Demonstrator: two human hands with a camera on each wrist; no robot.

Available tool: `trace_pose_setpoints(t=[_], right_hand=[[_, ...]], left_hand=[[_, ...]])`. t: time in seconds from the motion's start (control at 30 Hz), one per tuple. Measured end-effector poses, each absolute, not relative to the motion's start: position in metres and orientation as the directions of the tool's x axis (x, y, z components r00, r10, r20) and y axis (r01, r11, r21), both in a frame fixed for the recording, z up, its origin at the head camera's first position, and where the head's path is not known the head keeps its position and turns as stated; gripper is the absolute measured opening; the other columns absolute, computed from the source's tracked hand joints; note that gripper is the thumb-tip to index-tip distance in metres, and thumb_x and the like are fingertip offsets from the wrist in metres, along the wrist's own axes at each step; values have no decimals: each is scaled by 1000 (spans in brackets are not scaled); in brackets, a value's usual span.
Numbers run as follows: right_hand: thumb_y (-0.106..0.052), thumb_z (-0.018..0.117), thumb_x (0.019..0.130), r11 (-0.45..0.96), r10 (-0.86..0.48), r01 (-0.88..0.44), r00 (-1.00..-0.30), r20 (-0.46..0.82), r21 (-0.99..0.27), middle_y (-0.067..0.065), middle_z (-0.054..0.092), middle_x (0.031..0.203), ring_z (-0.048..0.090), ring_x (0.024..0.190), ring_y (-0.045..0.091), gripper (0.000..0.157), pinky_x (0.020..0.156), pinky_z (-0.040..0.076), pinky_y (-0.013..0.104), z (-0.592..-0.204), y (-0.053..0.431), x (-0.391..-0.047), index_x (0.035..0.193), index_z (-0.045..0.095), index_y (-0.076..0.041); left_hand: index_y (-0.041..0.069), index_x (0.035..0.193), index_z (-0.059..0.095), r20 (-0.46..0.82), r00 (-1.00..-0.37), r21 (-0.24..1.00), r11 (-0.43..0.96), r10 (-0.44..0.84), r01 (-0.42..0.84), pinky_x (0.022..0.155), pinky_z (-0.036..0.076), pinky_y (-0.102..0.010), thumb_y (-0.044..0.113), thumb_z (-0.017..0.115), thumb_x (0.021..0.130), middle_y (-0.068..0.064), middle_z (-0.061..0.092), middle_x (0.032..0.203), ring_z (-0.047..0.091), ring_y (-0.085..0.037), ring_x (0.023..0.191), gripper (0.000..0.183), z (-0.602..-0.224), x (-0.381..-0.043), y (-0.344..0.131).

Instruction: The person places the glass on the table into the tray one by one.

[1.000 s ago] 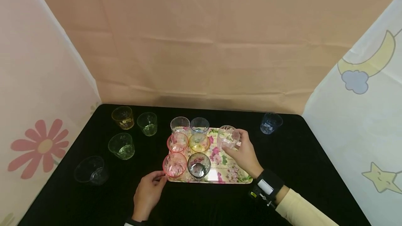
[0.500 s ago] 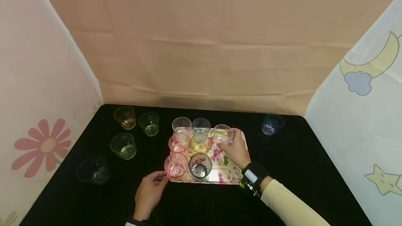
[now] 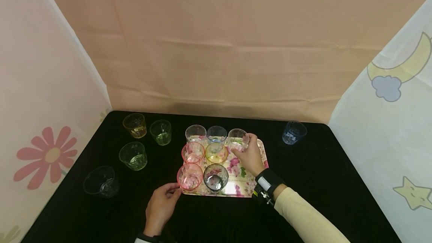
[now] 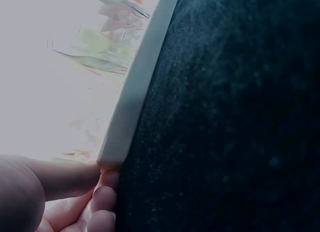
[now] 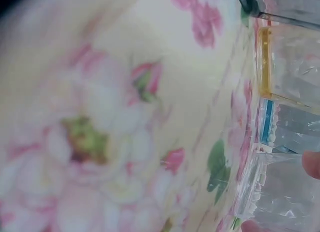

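Observation:
My right hand (image 3: 250, 156) grips a clear glass (image 3: 238, 140) by its side at the back of the floral tray (image 3: 248, 181). In the right wrist view that glass (image 5: 280, 184) is upright beside a blue-based glass (image 5: 295, 128), its base close over the tray's surface. At the tray's front left corner, my left hand (image 3: 161, 207) pinches the edge; the left wrist view shows thumb and fingers on the pale rim (image 4: 132, 99). Two columns of glasses fill the tray's left: clear (image 3: 195, 133), bluish (image 3: 216, 134), pink (image 3: 193, 153), yellow (image 3: 216, 153), another pink (image 3: 189, 177) and dark grey (image 3: 215, 178).
Left of the tray on the black table (image 3: 219, 220) stand an amber glass (image 3: 135, 126), two green glasses (image 3: 161, 133) and a dark clear glass (image 3: 102, 183). A blue glass (image 3: 293, 133) is at the back right. Paper sheets wall the table's back and sides.
My right hand has carried the clear glass left and back, from over the tray's right part to beside the bluish glass in the back row. The left hand keeps its hold on the corner.

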State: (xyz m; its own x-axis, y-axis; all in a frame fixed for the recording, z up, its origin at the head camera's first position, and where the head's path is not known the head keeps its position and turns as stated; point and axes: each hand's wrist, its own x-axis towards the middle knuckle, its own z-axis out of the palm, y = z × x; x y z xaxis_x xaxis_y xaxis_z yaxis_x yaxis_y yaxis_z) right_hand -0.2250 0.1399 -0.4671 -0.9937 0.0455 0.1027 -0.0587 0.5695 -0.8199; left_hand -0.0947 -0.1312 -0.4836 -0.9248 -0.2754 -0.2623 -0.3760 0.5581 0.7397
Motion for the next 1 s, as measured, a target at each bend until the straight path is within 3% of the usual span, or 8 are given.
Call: trace_pose_setpoints(t=[0.13, 0.23, 0.5, 0.77, 0.9, 1.0], right_hand=[[-21, 74, 80, 553, 47, -41, -996, 80, -832, 24, 47, 134, 53, 92, 30, 78, 71, 47, 37, -467, 139, -228, 137, 25, -1], [-20, 74, 80, 556, 50, -30, -996, 69, -831, 24, 47, 134, 53, 96, 31, 78, 74, 47, 39, -467, 138, -229, 137, 25, -1], [-19, 75, 79, 580, 39, -55, -995, 95, -813, 23, 48, 128, 47, 72, 23, 75, 64, 41, 34, -467, 138, -235, 133, 27, 0], [-20, 74, 79, 587, 37, -23, -998, 55, -810, 23, 47, 130, 47, 73, 25, 77, 66, 42, 36, -465, 137, -236, 134, 25, 0], [-23, 75, 78, 579, 17, -2, -1000, 14, -815, 26, 40, 138, 51, 106, 33, 88, 90, 44, 45, -462, 137, -235, 141, 18, -1], [-28, 76, 77, 584, -8, 4, -1000, -11, -812, 28, 30, 146, 36, 131, 36, 100, 106, 33, 50, -458, 138, -233, 147, 10, -1]], left_hand=[[16, 104, 72, -261, -925, 738, 560, -278, -376, 64, 44, -37, 37, 65, 86, 0, 70, 95, 64, -13, 78, 29, -483, -95, -131], [16, 104, 72, -265, -925, 738, 560, -273, -377, 64, 44, -37, 37, 64, 86, 0, 70, 95, 64, -13, 78, 29, -482, -95, -131], [16, 105, 71, -262, -927, 738, 563, -269, -372, 64, 45, -37, 38, 64, 86, 0, 70, 95, 64, -13, 78, 30, -482, -94, -131], [16, 104, 72, -241, -931, 741, 568, -272, -358, 63, 44, -35, 38, 64, 86, 1, 71, 93, 63, -11, 76, 29, -484, -94, -131], [16, 105, 72, -240, -931, 741, 567, -274, -358, 63, 44, -35, 38, 64, 86, 2, 71, 93, 63, -11, 76, 30, -484, -94, -131], [16, 104, 72, -237, -932, 745, 565, -274, -355, 63, 44, -34, 38, 64, 86, 2, 71, 92, 63, -10, 76, 30, -483, -94, -130]])
